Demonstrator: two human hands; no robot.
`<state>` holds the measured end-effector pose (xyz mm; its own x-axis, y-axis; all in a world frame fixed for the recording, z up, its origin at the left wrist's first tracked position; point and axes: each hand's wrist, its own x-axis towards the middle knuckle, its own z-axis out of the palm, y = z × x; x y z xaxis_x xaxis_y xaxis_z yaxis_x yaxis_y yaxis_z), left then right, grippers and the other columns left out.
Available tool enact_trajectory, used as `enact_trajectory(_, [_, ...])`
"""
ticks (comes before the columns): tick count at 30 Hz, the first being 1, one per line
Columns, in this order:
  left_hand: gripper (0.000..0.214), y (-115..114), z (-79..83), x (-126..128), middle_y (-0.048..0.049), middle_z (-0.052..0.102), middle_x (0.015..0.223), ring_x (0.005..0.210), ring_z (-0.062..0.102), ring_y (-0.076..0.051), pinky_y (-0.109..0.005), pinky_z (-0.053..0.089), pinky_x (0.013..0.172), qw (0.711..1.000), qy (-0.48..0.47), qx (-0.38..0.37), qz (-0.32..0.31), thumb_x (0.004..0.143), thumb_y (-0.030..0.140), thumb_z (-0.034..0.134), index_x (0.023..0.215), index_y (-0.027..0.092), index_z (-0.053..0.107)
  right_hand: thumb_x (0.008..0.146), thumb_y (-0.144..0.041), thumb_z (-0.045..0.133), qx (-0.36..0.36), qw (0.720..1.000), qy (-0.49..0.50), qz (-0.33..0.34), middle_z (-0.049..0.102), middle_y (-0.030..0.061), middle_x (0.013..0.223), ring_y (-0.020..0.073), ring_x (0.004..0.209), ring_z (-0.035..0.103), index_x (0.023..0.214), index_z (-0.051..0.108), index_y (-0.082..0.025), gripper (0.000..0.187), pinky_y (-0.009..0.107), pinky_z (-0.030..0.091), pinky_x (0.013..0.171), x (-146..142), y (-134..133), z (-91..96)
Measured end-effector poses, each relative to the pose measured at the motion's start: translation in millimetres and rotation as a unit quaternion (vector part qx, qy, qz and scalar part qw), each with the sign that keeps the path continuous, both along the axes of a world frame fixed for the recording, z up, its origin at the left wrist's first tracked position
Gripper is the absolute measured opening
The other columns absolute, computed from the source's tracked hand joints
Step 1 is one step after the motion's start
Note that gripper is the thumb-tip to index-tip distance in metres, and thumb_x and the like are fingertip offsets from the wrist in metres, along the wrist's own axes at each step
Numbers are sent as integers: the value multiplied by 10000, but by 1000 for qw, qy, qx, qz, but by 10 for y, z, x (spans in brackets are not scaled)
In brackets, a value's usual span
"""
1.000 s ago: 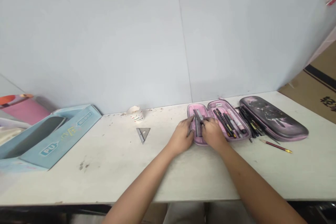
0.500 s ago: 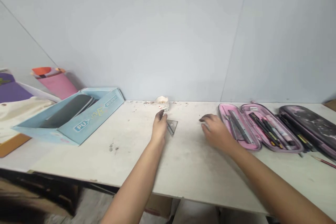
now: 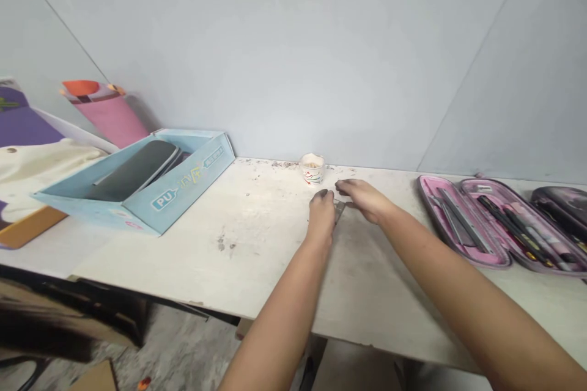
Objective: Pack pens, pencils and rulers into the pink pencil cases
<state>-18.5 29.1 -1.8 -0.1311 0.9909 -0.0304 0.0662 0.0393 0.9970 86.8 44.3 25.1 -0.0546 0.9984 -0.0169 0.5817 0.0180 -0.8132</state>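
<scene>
My left hand [image 3: 322, 215] is closed on a small clear set square [image 3: 340, 210], just above the white table. Most of that set square is hidden between my hands. My right hand [image 3: 365, 200] comes in from the right with fingers stretched out and thumb apart from them. Its thumb is close to the set square's right edge; I cannot tell if it touches. Dark smudges mark the fingertips. Just behind my hands, a white paper cup [image 3: 312, 170] with coloured streaks holds some pale bits.
An open pink pencil case [image 3: 504, 259] with pens and a metal ruler lies at right, beside a dark case [image 3: 557, 200]. At left stands a light blue box [image 3: 151, 220] holding a grey case [image 3: 137, 171]. A pink roll-shaped pouch [image 3: 110, 119] leans against the wall [image 3: 284, 61].
My right hand has moved left, from beside the pencil case to the set square in my left hand. The camera view has swung, so things sit farther right.
</scene>
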Motion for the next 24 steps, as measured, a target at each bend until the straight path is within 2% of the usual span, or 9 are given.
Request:
enact_trajectory(3, [331,-19,-14,65,-138,553,1215,1147,488,-223,-354,359,976,999,48,-10,-17,817,331,421,1036,124,558,850,-438,369,-63,979,182,-64,576,115,1182,176,1002,572,1122,541,-166,422,296,498,721,112,8,20])
enact_trajectory(4, [330,-27,-23,84,-139,558,1207,1141,492,-221,-350,359,975,998,50,-6,-21,821,330,416,1030,121,562,845,-427,386,-67,974,205,-73,570,119,1185,173,998,573,1110,541,-164,404,292,502,718,131,1,2])
enact_trajectory(7, [327,-59,-64,134,-133,587,1171,1113,520,-204,-336,368,970,998,31,15,-48,836,308,403,1046,116,563,836,-326,427,-27,990,136,-42,603,123,1120,155,944,590,1063,554,-139,320,274,489,753,134,-43,-109])
enact_trajectory(9, [346,-98,-87,155,-122,585,1185,1121,522,-197,-337,375,971,996,11,27,-88,844,311,411,1108,129,539,785,-207,486,2,997,79,-22,632,113,1056,157,932,589,1015,574,-131,257,282,461,808,125,-89,-193])
enact_trajectory(13, [407,-223,-59,171,-92,522,1282,1204,459,-195,-350,332,1028,976,26,78,-202,850,344,445,1218,174,483,731,-85,484,42,997,47,-51,634,97,1046,164,967,569,1059,553,-154,341,308,412,869,276,-216,-266])
enact_trajectory(16, [434,-316,19,254,-74,465,1341,1255,398,-194,-361,284,1068,939,86,145,-299,853,330,452,1263,188,454,769,-126,460,85,991,29,-97,625,94,1068,156,967,576,1167,482,-172,401,293,421,846,639,-346,-234])
enact_trajectory(18, [443,-357,76,397,-67,440,1362,1268,380,-194,-372,300,1061,912,122,176,-349,859,303,433,1290,202,426,777,-149,461,128,983,12,-127,612,88,1100,155,997,569,1185,469,-181,409,290,413,867,969,-443,-195])
enact_trajectory(21, [443,-368,146,728,-71,449,1349,1256,393,-190,-390,322,1049,874,199,219,-385,843,207,393,1285,207,430,783,-167,452,177,967,-4,-182,591,85,1150,163,1063,540,1172,483,-178,391,301,385,915,1457,-577,-146])
enact_trajectory(24, [538,-314,188,1081,-89,455,1328,1243,399,-185,-395,304,1061,812,301,292,-407,732,56,374,1250,179,454,804,-192,434,156,961,-38,-226,593,111,1148,169,1071,537,1162,489,-139,366,299,387,908,1827,-674,-126])
